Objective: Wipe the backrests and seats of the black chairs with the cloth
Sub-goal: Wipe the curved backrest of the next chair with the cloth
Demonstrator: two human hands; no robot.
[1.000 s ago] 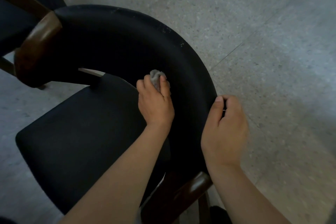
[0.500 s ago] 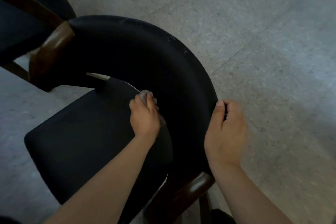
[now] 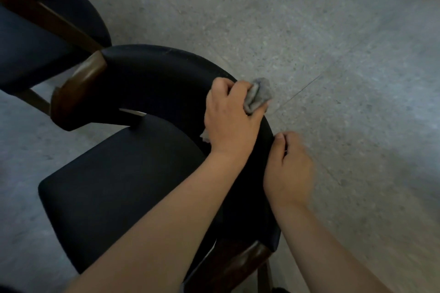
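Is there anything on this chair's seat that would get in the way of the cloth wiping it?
Nothing visible does. The seat shows bare black padding; the left hand holds the cloth up on the backrest, with only its own forearm crossing above the seat.

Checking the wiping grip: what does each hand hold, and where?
Left hand grips the bunched cloth around its middle; right hand is at the backrest rim, hold unclear.
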